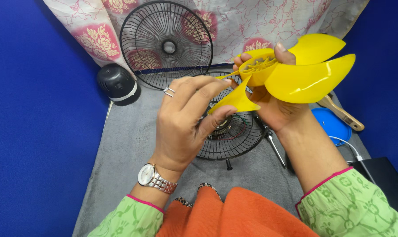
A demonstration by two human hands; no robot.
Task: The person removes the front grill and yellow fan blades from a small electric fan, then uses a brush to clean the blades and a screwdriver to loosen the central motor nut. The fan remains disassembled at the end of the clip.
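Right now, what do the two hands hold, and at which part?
Both hold the yellow fan blade. The right hand grips its hub from below; the left hand pinches one blade tip.

Both hands hold a yellow fan blade (295,72) up over a grey mat (124,145). Right hand (275,105) grips the hub, thumb on top. Left hand (185,118) pinches one blade tip; ring and watch (151,177) on it. Below them a rear grille with motor (238,136) lies flat. Front grille (166,44) leans on floral cloth (234,22). Black cap (117,83) at left; screwdriver (273,147), blue lid (332,125), brush (341,114) at right.
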